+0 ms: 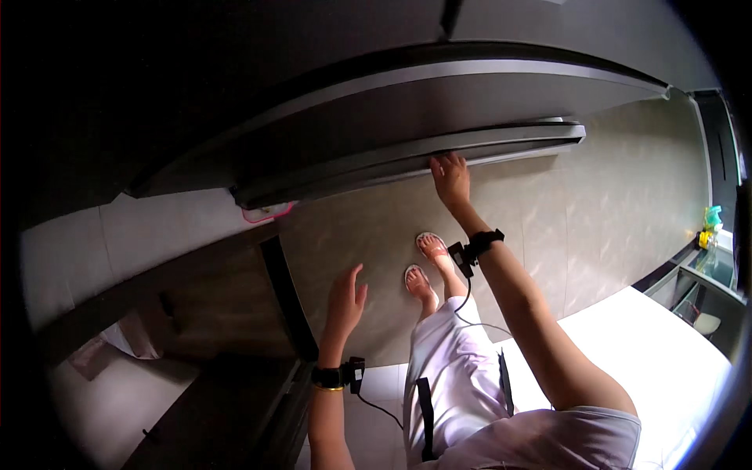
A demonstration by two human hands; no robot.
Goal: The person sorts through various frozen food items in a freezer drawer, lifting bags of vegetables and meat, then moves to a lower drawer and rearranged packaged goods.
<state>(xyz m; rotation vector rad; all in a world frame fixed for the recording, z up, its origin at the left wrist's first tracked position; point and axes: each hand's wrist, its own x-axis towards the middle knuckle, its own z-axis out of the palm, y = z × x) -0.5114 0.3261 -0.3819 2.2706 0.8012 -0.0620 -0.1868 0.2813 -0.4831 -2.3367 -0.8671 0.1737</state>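
Note:
My right hand point(452, 181) reaches to a long grey drawer front point(517, 138) low on a dark cabinet or appliance. Its fingers are hooked over the recessed edge, and the fingertips are partly hidden there. Just above that drawer, a wide grey curved-looking panel point(470, 97) bulges outward. My left hand point(345, 305) hangs in the air over the floor, fingers apart, touching nothing. Both wrists carry black straps with small cabled devices.
Beige tiles point(364, 235) cover the floor around my sandalled feet point(432, 247). A doorway with a dark threshold point(288, 299) lies left. At right are a bright white surface point(634, 352), a glass-topped unit point(711, 264) and a teal-topped spray bottle point(712, 218). A pink-rimmed item point(267, 212) sits beyond the drawer's left end.

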